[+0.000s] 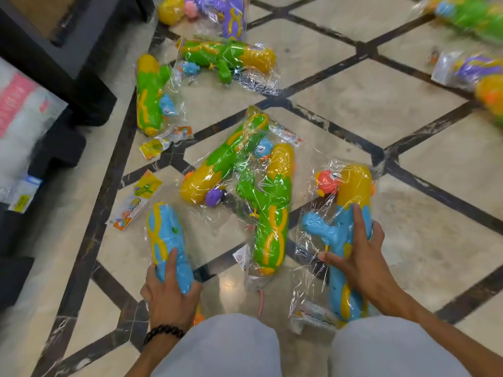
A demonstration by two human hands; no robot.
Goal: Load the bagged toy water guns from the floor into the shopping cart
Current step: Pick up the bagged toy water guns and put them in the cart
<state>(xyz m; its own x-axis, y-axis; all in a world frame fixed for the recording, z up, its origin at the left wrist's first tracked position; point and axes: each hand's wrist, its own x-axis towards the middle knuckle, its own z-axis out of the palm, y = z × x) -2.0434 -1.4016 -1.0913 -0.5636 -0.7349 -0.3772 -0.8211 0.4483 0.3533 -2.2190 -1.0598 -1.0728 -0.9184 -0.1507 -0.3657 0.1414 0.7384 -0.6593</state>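
My left hand (167, 288) is curled round the near end of a blue water gun (166, 242) in its clear bag, fingers over the top and thumb underneath, with a black bead bracelet (163, 332) on that wrist. The gun points away from me, its yellow loops facing up, and its printed header card (136, 200) lies on the floor (340, 112) at the far end.

My right hand (359, 257) grips a second bagged gun, the blue-and-yellow gun (345, 240), around its middle; my index finger lies stretched along the body and my thumb reaches across toward the handle. An orange fish-shaped piece (326, 182) sits at its far end (the plastic glares too much for me to make out more).

Between my two hands, two green-and-yellow guns lie on the tiles: the nearer green gun (272, 210) lies lengthwise, pointing away from me, and the crossed green gun (220, 170) lies slanted, its bag overlapping the first. Farther off to the left are the upright green gun (149, 96) and the far green gun (226, 57), and past them a purple gun (231, 14). More bagged toys are blurred at the right edge.

My knees, in light trousers (226, 346), fill the bottom of the view. I see no shopping cart here.
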